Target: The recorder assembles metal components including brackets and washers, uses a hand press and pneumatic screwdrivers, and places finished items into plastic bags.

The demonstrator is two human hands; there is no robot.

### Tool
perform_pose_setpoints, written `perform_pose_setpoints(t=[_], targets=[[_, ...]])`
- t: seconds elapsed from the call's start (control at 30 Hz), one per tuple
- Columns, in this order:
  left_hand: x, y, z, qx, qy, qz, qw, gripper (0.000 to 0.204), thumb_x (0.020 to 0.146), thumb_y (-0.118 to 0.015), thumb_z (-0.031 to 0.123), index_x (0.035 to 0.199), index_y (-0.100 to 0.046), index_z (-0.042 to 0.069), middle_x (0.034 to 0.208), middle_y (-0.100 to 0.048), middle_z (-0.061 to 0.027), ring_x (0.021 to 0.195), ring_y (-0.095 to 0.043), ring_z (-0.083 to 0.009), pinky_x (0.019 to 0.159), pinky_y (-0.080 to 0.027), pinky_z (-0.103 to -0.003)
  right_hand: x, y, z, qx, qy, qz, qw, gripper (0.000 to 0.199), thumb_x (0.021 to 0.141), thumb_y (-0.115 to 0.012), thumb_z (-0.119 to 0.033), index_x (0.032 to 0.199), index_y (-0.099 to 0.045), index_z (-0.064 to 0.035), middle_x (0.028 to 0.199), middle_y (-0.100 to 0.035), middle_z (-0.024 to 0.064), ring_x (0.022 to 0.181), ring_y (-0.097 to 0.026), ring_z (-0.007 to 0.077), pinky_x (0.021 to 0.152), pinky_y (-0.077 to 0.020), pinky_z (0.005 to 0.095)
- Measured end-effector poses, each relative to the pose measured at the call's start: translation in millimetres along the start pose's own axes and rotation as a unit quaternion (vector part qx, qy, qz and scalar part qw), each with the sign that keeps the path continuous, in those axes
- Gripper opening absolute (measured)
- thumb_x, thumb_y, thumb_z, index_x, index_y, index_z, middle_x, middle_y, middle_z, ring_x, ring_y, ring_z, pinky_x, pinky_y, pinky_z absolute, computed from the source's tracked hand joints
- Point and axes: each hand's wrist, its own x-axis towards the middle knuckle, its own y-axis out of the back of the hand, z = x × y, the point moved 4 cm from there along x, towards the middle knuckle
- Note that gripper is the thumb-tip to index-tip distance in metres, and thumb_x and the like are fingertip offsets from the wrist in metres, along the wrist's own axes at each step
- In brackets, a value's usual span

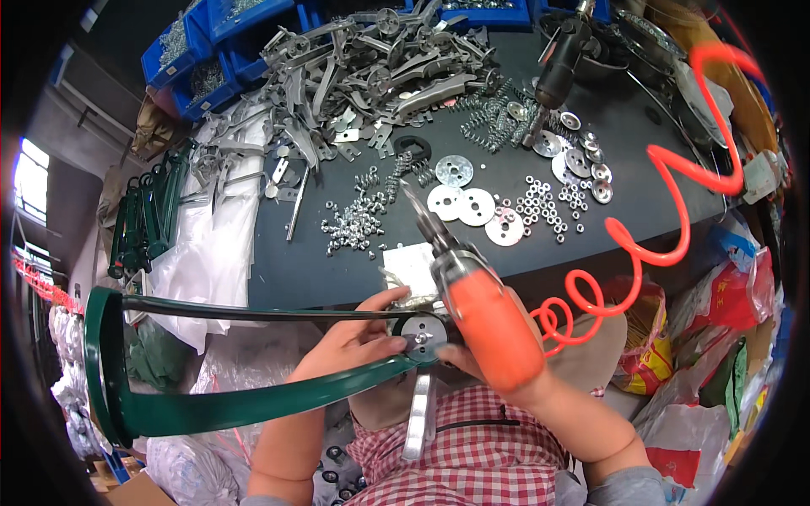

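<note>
My left hand (363, 333) is closed around the hub end of a green curved metal frame (253, 409), its thumb at the edge of a round silver disc (423, 337). A long black bar (253, 313) runs from the frame's far left end to the hub. A silver lever handle (417, 413) hangs down from the disc toward my lap. My right hand (462, 361) is mostly hidden behind an orange and black power driver (489, 325), which it appears to grip. A right fingertip reaches the disc's right side. The driver's bit points up and left over the table.
Several grey metal levers (363, 72), springs (494, 122), flat discs (477, 207), nuts (540, 207) and small fasteners (354, 223) lie on the dark table (291, 278). A black driver (564, 67) stands at the back right. A red coiled hose (666, 253) loops along the right. Green frames (152, 211) are stacked left.
</note>
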Motion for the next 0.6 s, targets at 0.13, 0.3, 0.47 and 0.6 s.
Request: perform_pose_setpoints(t=[0.13,0.3,0.47,0.6], targets=[[6,-18,8,0.049,0.029,0.033,0.998,0.049,0.083,-0.050,0.001,0.130,-0.036,0.007,0.107,-0.050,-0.0049,0.097,-0.048,-0.0078,0.083,-0.039,-0.022,7,-7,2,0.064,-0.064,-0.028,0.995,0.050,0.073,-0.065,-0.001,0.119,-0.043,-0.0022,0.105,-0.056,0.0112,0.091,-0.057,0.0193,0.079,-0.0453,0.0294],[4,-36,-9,-0.166,-0.069,0.121,0.976,0.050,0.079,-0.046,-0.001,0.128,-0.035,0.005,0.108,-0.049,-0.0067,0.089,-0.052,-0.0090,0.075,-0.043,-0.022,2,-10,8,0.102,-0.134,-0.023,0.985,0.052,0.072,-0.066,-0.001,0.118,-0.044,-0.0033,0.104,-0.056,0.0109,0.092,-0.058,0.0190,0.079,-0.0454,0.0295],[7,-48,-19,-0.292,-0.150,0.194,0.924,0.038,0.079,-0.046,0.002,0.117,-0.043,0.002,0.101,-0.052,-0.0077,0.082,-0.057,-0.0119,0.073,-0.049,-0.023,-1,-7,7,0.100,-0.124,-0.020,0.987,0.052,0.071,-0.066,-0.001,0.118,-0.044,-0.0028,0.103,-0.057,0.0112,0.092,-0.058,0.0203,0.078,-0.0459,0.0298],[6,-43,-21,-0.262,-0.165,0.145,0.940,0.029,0.082,-0.049,0.005,0.111,-0.048,0.001,0.095,-0.057,-0.0076,0.084,-0.057,-0.0127,0.075,-0.048,-0.024,-9,23,3,0.143,-0.155,-0.116,0.971,0.049,0.076,-0.063,0.000,0.120,-0.042,0.0001,0.107,-0.056,0.0134,0.095,-0.058,0.0219,0.080,-0.0469,0.0301]])
